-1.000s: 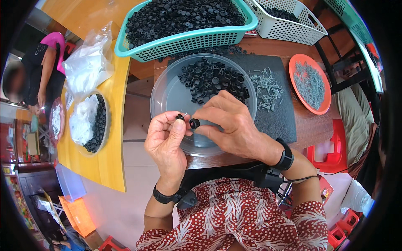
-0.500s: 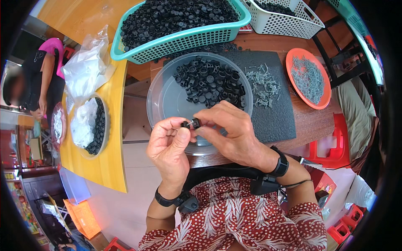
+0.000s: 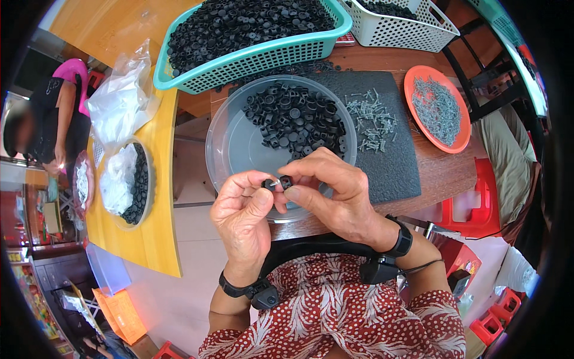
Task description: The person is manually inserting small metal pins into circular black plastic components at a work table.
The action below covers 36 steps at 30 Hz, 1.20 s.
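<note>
My left hand (image 3: pixel 244 212) pinches a small black plastic cap (image 3: pixel 269 184) with a silvery screw (image 3: pixel 276 182) sticking out of it toward the right. Facing it, a small black ring-shaped plastic part (image 3: pixel 286 182) is gripped between the thumb and forefinger of my right hand (image 3: pixel 335 194). The screw's tip is close to this part; whether it enters it I cannot tell. Both hands are over the near rim of a clear round tub (image 3: pixel 218 143), which holds a heap of similar black plastic parts (image 3: pixel 293 116). Loose screws (image 3: pixel 372 119) lie on a dark mat (image 3: pixel 397 173) to the right.
Behind the tub stands a teal basket (image 3: pixel 251 66) full of black parts, beside a white basket (image 3: pixel 403 33). An orange plate (image 3: pixel 451 145) of screws sits at right. Left, a yellow table (image 3: pixel 158 239) bears another tub and plastic bags (image 3: pixel 122 102). A person (image 3: pixel 51 119) is at far left.
The black part in my right hand has turned so its opening shows, and sits slightly farther right. My left hand keeps its pinch. The whole view has shifted a little.
</note>
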Motion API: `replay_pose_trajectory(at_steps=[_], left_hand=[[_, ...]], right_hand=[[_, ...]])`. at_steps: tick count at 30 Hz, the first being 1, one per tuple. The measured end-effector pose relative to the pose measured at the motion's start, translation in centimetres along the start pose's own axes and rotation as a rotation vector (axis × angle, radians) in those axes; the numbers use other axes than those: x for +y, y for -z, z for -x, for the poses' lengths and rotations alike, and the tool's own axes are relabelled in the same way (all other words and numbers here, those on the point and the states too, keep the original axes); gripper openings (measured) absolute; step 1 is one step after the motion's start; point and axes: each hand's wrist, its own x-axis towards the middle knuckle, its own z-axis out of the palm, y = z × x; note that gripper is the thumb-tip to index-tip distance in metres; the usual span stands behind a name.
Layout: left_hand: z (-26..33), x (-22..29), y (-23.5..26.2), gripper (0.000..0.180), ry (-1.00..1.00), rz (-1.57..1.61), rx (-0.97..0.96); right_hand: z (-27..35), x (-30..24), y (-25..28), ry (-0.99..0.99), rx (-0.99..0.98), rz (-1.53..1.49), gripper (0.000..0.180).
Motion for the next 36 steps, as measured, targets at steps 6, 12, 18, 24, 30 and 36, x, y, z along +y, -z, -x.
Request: replay_pose_trajectory(at_steps=[6, 12, 18, 24, 30, 36], left_hand=[[0.4, 0.6, -0.3, 0.021, -0.04, -0.113, 0.036], [0.9, 0.7, -0.9, 0.024, -0.133, -0.32, 0.071], [0.9, 1.1, -1.7, 0.023, -0.137, -0.372, 0.059], [0.9, 0.9, -1.1, 0.02, -0.137, -0.392, 0.015], [0.8, 0.7, -1.0, 0.02, -0.2, -0.53, 0.014], [0.7, 0.3, -1.0, 0.019, -0.241, -0.613, 0.038]], right_hand=[[0.1, 0.1, 0.2, -0.302, 0.096, -0.552, 0.02], [0.0, 0.5, 1.1, -0.509, -0.018, -0.724, 0.021], [0.2, 0.9, 0.9, -0.535, -0.017, -0.815, 0.021], [0.2, 0.6, 0.9, -0.521, -0.016, -0.746, 0.02], [0.3, 0.8, 0.8, -0.504, -0.016, -0.702, 0.02], [0.4, 0.7, 0.7, -0.505, -0.005, -0.66, 0.02]])
